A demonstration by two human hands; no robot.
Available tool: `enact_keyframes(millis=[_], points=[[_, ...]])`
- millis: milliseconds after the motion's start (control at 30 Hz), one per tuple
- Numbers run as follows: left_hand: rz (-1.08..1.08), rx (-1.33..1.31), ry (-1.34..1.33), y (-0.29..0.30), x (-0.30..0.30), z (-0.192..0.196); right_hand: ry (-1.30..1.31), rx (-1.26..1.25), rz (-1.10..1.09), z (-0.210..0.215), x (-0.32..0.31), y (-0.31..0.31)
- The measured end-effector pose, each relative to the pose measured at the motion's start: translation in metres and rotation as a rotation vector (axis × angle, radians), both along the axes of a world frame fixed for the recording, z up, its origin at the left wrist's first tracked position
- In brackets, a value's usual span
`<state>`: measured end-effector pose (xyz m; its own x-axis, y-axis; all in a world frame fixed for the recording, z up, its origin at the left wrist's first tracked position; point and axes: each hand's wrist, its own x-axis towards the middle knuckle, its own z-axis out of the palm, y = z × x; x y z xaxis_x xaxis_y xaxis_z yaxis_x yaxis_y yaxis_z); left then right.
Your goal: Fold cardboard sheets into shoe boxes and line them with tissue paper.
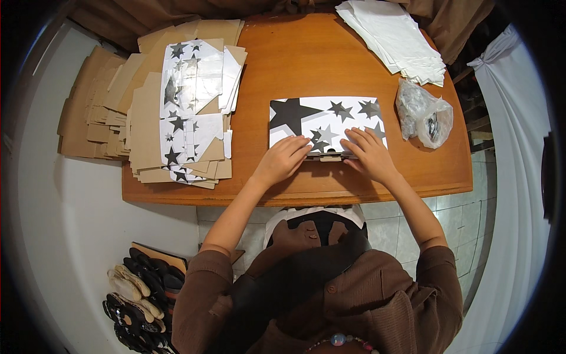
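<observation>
A closed white cardboard box (327, 115) with black and grey stars lies on the wooden table in front of me. My left hand (289, 154) grips its near edge left of the middle, fingers bent together over the lid. On the other side of the front tab, my right hand (370, 154) has its fingers over the lid and its thumb lower, at the front face. Between the hands, a small dark notch and a brown cardboard tab (330, 157) show at the box's front. The inside of the box is hidden.
Stacks of flat brown cardboard (144, 121) and star-printed sheets (191, 76) cover the table's left side. White paper sheets (392, 41) lie at the far right, above a clear plastic bag (424, 115). Several shoes (138, 295) are piled on the floor at lower left.
</observation>
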<state>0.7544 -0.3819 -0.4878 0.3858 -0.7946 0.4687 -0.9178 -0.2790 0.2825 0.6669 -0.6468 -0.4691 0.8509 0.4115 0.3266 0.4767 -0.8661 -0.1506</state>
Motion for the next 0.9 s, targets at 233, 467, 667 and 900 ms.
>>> enact_keyframes(millis=[233, 467, 667, 900], points=[[0.081, -0.079, -0.085, 0.0, -0.011, -0.016, -0.152, 0.072, -0.057, -0.023, -0.006, 0.001], [0.091, -0.173, -0.106, -0.003, -0.01, -0.024, -0.208, 0.124, -0.073, -0.028, -0.008, 0.006], [0.096, -0.21, -0.068, -0.006, -0.01, -0.029, -0.209, 0.239, -0.103, -0.037, -0.01, 0.01], [0.145, -0.128, -0.017, -0.011, -0.023, -0.026, -0.108, 0.222, -0.118, -0.028, -0.014, 0.015]])
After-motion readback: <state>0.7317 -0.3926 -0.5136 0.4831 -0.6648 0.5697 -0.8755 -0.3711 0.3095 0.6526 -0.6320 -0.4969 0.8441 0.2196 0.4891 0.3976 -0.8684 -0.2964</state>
